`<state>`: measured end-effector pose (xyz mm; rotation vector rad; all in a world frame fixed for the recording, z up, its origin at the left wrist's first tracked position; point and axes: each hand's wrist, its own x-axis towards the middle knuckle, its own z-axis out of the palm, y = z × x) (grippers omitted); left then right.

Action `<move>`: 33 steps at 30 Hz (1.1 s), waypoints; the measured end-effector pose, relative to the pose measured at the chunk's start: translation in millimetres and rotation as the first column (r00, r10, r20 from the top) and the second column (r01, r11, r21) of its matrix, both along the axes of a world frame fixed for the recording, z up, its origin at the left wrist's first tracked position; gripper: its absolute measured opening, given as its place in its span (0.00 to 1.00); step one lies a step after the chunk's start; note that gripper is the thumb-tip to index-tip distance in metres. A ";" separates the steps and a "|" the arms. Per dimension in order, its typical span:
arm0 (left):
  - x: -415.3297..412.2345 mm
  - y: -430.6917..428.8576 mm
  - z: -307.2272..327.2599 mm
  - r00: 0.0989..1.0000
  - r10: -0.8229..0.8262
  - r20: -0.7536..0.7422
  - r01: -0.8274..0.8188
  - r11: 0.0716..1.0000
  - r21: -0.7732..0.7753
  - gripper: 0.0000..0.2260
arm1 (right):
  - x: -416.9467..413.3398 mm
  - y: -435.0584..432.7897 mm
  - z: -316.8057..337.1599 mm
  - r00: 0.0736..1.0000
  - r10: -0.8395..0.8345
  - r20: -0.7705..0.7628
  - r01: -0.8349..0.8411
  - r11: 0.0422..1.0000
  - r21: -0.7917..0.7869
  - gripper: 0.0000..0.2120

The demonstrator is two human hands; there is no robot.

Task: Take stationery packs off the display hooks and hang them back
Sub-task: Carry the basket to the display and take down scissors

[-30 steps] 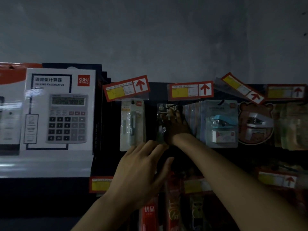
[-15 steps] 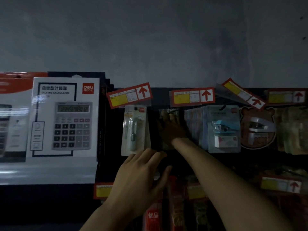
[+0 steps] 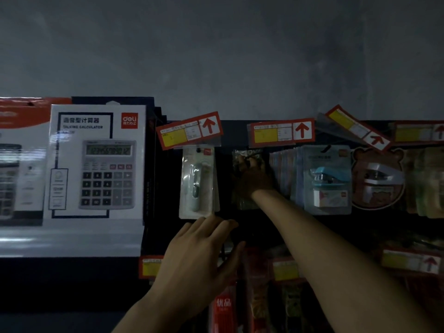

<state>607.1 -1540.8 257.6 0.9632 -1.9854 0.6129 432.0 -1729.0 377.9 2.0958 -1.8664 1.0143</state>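
Clear stationery pack (image 3: 245,200) pressed against far hook by right hand (image 3: 254,181), grip state untellable in shadow; left hand (image 3: 199,251) spread open near, probably steadying.

Calculator box (image 3: 96,164) far left; pen pack (image 3: 198,183) right of it; stapler pack (image 3: 326,181) further right; right hand (image 3: 254,181) btwn packs.
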 end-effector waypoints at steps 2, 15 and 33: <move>-1.5 1.3 0.4 1.000 -0.001 -0.002 0.001 1.000 -0.001 0.19 | 0.3 3.1 0.8 0.999 -0.015 -0.035 0.015 1.000 -0.007 0.36; -3.0 8.6 -3.4 1.000 -0.005 -0.030 0.004 0.999 -0.035 0.17 | 8.8 69.4 -28.7 0.986 0.102 0.131 -0.096 0.994 -0.046 0.32; -8.7 15.4 -20.5 0.990 -0.013 -0.140 0.002 0.996 -0.084 0.17 | -24.0 257.2 -124.9 0.958 0.257 0.130 -0.150 0.832 -0.534 0.08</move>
